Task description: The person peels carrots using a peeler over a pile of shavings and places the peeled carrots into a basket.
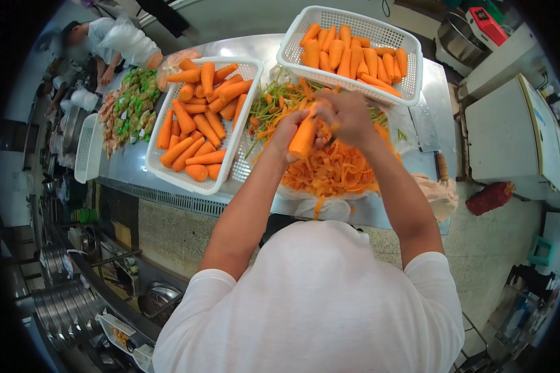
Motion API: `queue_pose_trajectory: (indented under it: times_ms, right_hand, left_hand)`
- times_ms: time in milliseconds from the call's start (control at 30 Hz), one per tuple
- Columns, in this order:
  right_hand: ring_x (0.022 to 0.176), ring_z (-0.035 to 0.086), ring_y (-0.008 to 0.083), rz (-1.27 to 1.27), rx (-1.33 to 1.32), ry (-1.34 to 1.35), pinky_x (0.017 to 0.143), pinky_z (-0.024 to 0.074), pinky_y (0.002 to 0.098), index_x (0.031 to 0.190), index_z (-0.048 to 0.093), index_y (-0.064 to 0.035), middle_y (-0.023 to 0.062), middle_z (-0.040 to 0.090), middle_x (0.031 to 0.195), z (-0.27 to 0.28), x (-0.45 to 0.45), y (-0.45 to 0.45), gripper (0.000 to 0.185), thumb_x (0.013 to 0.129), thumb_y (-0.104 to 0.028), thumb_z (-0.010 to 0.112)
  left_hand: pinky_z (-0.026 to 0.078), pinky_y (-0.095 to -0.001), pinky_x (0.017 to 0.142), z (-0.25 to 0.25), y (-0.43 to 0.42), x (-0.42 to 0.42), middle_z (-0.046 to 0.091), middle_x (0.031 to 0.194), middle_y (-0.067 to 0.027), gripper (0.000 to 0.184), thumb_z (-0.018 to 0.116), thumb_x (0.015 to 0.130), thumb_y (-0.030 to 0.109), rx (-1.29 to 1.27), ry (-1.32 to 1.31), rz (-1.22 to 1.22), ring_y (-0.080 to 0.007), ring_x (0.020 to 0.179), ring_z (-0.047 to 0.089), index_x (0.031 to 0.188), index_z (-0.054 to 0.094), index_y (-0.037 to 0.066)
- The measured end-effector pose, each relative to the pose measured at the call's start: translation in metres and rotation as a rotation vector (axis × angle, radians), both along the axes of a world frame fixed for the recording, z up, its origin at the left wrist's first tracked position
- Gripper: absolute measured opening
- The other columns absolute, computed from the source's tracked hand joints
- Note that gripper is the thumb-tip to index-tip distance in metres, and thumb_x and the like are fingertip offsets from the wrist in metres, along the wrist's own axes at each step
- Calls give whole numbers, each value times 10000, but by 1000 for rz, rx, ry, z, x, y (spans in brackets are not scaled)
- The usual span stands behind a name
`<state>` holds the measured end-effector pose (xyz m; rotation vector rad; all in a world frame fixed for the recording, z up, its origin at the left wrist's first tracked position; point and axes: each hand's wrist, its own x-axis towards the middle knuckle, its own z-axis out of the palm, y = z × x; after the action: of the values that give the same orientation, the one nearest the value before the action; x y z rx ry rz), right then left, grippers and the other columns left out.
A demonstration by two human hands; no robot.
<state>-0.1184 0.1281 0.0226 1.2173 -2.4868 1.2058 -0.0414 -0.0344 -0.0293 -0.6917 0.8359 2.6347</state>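
A carrot [303,138] is gripped in my left hand [287,135], its thick end toward me. My right hand [350,115] is blurred at the carrot's far end, fingers bent around something too smeared to make out. Below both hands lies a heap of orange peelings [337,169], with green carrot tops [274,102] behind and to the left. One white basket [233,163] of carrots is on the left, and another white basket [417,78] of carrots is at the back right.
A cleaver [424,127] lies on the metal table [445,121] at the right, near a crumpled cloth [437,194]. Green and orange bundles [132,105] are at the far left, where another person [99,37] stands. A white cabinet [501,133] is beyond the table's right side.
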Motion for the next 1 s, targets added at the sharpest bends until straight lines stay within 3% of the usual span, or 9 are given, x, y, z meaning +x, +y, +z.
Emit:
queue_pose_trajectory:
  times_ms: [33,167,233,367,433,567,767,967,1000]
  right_hand:
    - [708,686,320,158,7,219,756,489,440,1056,739,-103,136,711,743,3,9,-2,346,974,-387,559]
    - [616,656,285,156,-65,327,645,500,419,1102,725,-58,140,666,670,-39,-30,-8,390,973,-405,602]
    - [693,625,297,-125,-69,-148,779,444,448,1069,741,-97,125,634,682,-44,-56,-2,313,929,-352,624]
    - [745,669,288,-175,9,-51,803,447,442,1001,748,-138,93,700,753,-26,-34,2,292,911,-377,607]
    - [723,684,299,74,9,213,786,459,445,1004,750,-134,107,720,766,-1,7,-6,303,929,-382,593]
    - [717,691,301,238,-19,165,786,456,443,1002,751,-128,120,723,772,-11,5,-10,309,933,-387,598]
    - [734,700,284,-300,120,-32,791,458,442,991,741,-114,117,715,755,-43,-61,7,301,932,-381,614]
    - [690,660,301,183,-14,253,787,455,429,989,734,-136,98,674,679,-7,26,-9,295,934,-395,603]
    - [690,669,304,226,72,129,788,461,442,1008,732,-137,105,686,696,-9,14,-8,295,938,-394,605]
  left_hand:
    - [604,-323,500,6,2,0,662,886,-130,333,487,1021,308,2,14,22,-222,645,678,1195,557,32]
    - [610,-328,520,-7,-8,1,667,922,-146,347,466,1028,286,-17,220,-147,-222,670,687,1216,548,6]
    - [609,-328,515,-12,-8,2,672,936,-150,326,465,1022,263,2,172,-150,-226,674,690,1208,555,10]
    - [605,-327,487,-2,4,2,680,907,-138,321,482,997,224,-48,178,-62,-231,678,695,1228,563,17]
    - [605,-330,487,16,6,8,673,891,-132,340,482,993,227,-73,193,-48,-229,672,691,1265,551,36]
    - [599,-343,477,21,6,1,659,859,-125,416,493,978,232,-1,22,22,-227,638,676,1367,503,85]
    - [581,-347,463,8,-1,6,661,814,-120,326,478,1005,255,41,174,-67,-230,585,660,1205,579,18]
    - [554,-308,439,51,19,0,657,810,-108,298,459,1031,275,49,-92,133,-193,562,652,1186,556,39]
    - [554,-308,439,37,12,1,657,810,-108,298,459,1031,275,47,-96,128,-193,562,652,1186,556,39]
